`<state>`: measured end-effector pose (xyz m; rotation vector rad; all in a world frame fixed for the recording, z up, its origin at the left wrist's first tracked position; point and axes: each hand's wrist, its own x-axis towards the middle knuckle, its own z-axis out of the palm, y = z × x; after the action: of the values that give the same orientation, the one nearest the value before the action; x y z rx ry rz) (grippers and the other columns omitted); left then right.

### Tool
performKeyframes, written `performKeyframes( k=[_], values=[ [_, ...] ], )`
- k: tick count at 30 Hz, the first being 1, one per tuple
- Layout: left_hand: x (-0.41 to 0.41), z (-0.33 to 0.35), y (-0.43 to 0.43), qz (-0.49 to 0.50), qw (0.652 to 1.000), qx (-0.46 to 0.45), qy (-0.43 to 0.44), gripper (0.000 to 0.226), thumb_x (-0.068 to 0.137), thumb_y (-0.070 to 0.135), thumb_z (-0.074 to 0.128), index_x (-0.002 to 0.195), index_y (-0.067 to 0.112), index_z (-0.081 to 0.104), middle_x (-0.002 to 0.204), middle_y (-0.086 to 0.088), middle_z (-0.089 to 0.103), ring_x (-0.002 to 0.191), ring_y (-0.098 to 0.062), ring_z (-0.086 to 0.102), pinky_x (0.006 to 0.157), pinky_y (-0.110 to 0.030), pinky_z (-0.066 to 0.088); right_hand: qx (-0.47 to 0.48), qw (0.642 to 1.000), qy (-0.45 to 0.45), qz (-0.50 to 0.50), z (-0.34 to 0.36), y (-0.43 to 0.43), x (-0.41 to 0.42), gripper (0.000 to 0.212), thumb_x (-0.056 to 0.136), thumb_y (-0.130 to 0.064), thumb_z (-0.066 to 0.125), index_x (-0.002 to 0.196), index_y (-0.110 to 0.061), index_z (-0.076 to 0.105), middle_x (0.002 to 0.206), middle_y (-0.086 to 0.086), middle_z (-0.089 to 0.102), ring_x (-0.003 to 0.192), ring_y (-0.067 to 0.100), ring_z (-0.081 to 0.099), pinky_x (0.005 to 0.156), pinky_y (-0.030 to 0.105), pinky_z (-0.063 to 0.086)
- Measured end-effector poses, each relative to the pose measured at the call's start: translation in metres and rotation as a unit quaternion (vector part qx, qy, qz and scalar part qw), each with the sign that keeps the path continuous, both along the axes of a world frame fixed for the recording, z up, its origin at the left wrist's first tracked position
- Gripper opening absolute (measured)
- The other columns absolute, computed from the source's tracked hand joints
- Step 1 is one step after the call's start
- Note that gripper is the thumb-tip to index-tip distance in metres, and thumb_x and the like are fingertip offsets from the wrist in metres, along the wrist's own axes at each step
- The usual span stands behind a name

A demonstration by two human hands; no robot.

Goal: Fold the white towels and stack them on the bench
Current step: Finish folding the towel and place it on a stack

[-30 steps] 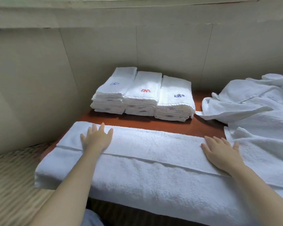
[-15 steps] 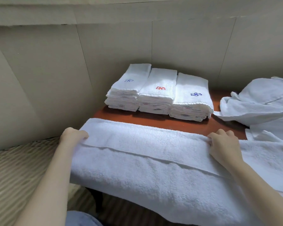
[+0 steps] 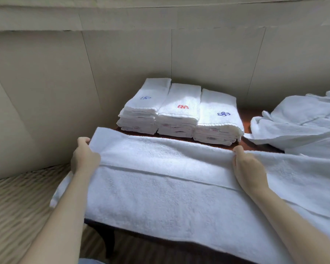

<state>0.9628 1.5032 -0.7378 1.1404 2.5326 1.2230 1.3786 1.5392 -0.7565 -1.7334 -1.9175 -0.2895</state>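
Observation:
A long white towel [image 3: 166,180] lies lengthwise across the front of the brown bench [image 3: 255,146], folded once along its length. My left hand [image 3: 84,159] grips its left end, fingers curled round the edge. My right hand [image 3: 246,164] grips the towel's far edge further right, knuckles up. Behind the towel stand three stacks of folded white towels [image 3: 181,111] side by side, with blue, red and blue embroidered marks on top.
A heap of loose white towels [image 3: 301,122] covers the bench's right end. A beige wall [image 3: 122,63] runs close behind and to the left. Striped carpet [image 3: 17,206] lies at lower left, and a dark bench leg [image 3: 109,239] shows under the towel.
Both hands went from lying flat on the towel to curling round its edges. The left hand slid out to the towel's left end. The towel's left end has lifted a little.

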Motion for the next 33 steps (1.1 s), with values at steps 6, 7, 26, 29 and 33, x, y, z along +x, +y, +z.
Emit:
performKeyframes(
  k=[6, 7, 26, 29, 33],
  values=[
    [0.002, -0.015, 0.005, 0.062, 0.991, -0.051, 0.107, 0.051, 0.091, 0.006, 0.055, 0.138, 0.009, 0.036, 0.133, -0.022, 0.046, 0.122, -0.040, 0.041, 0.099, -0.047, 0.029, -0.171, 0.982, 0.046, 0.071, -0.009, 0.036, 0.006, 0.014, 0.100, -0.023, 0.036, 0.093, -0.015, 0.046, 0.095, 0.002, 0.053, 0.088, 0.027, 0.052, 0.092, 0.039, 0.033],
    [0.004, -0.016, 0.006, 0.075, 0.987, -0.053, 0.133, 0.049, 0.090, 0.004, 0.056, 0.136, 0.008, 0.039, 0.132, -0.022, 0.045, 0.121, -0.040, 0.040, 0.099, -0.047, 0.028, -0.178, 0.980, 0.048, 0.072, -0.009, 0.040, 0.006, 0.016, 0.100, -0.025, 0.035, 0.092, -0.016, 0.046, 0.094, 0.001, 0.054, 0.087, 0.026, 0.053, 0.096, 0.040, 0.032],
    [0.132, -0.009, -0.044, -0.515, 0.809, -0.197, 0.205, 0.051, 0.098, 0.049, 0.037, 0.147, 0.043, 0.024, 0.159, 0.012, 0.010, 0.145, -0.005, 0.004, 0.117, -0.034, 0.008, -0.277, 0.882, -0.151, 0.350, 0.009, -0.099, -0.033, 0.079, 0.081, -0.080, 0.025, 0.147, -0.040, 0.015, 0.159, -0.004, 0.011, 0.146, 0.016, 0.005, 0.116, 0.036, 0.004],
    [0.125, -0.014, -0.051, -0.508, 0.812, -0.186, 0.219, 0.052, 0.099, 0.051, 0.033, 0.148, 0.042, 0.021, 0.159, 0.015, 0.006, 0.145, -0.002, 0.001, 0.117, -0.030, 0.005, -0.224, 0.876, -0.224, 0.364, -0.001, -0.124, -0.039, 0.083, 0.080, -0.079, 0.030, 0.149, -0.037, 0.010, 0.158, 0.005, 0.012, 0.146, 0.026, 0.008, 0.116, 0.046, 0.008],
    [0.120, -0.013, -0.061, -0.505, 0.808, -0.206, 0.223, 0.057, 0.096, 0.058, 0.032, 0.149, 0.042, 0.020, 0.159, 0.017, 0.001, 0.144, 0.000, -0.005, 0.116, -0.028, 0.000, -0.119, 0.914, -0.129, 0.365, 0.016, -0.123, -0.048, 0.032, 0.093, -0.049, 0.045, 0.102, -0.021, 0.059, 0.107, -0.005, 0.061, 0.102, 0.021, 0.059, 0.078, 0.032, 0.048]
  ],
)
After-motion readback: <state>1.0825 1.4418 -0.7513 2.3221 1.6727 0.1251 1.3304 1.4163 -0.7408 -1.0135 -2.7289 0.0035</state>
